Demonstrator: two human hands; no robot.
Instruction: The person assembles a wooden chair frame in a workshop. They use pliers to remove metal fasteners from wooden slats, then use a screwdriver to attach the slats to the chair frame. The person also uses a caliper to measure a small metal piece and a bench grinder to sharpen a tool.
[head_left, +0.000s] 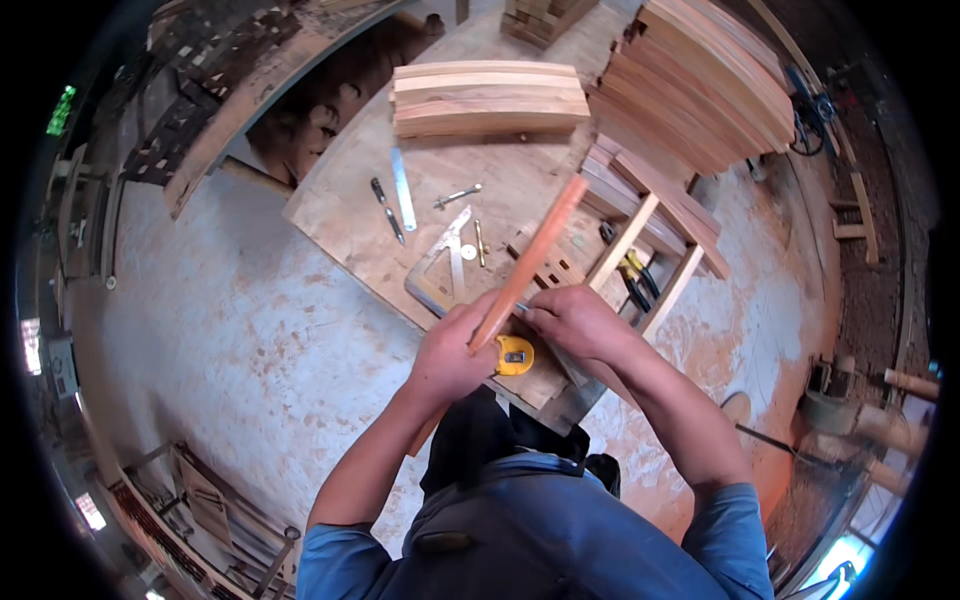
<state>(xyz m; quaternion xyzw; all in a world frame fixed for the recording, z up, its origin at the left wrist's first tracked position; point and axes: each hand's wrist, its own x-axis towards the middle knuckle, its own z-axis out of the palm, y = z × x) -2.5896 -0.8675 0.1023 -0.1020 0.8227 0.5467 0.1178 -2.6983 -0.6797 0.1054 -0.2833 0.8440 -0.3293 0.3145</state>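
Note:
My left hand (458, 345) is closed round a long reddish wooden strip (540, 245), which slants up and away to the right over the workbench (340, 215). Close beside the strip, the fingers of my right hand (575, 320) are pinched on a thin, bluish-tipped thing, too small to name. A yellow tape measure (515, 356) is just below my hands at the bench's near edge. Left of the strip lie a triangular square (456, 250), a steel ruler (403, 190), a dark pen (387, 210) and small metal pieces (458, 195).
A stack of wooden strips (490, 100) sits at the bench's far side, with a larger stack of boards (695, 80) to its right. Pliers (635, 275) with yellow-and-black handles lie among pale wooden bars (625, 240). A dusty floor (240, 330) surrounds the bench.

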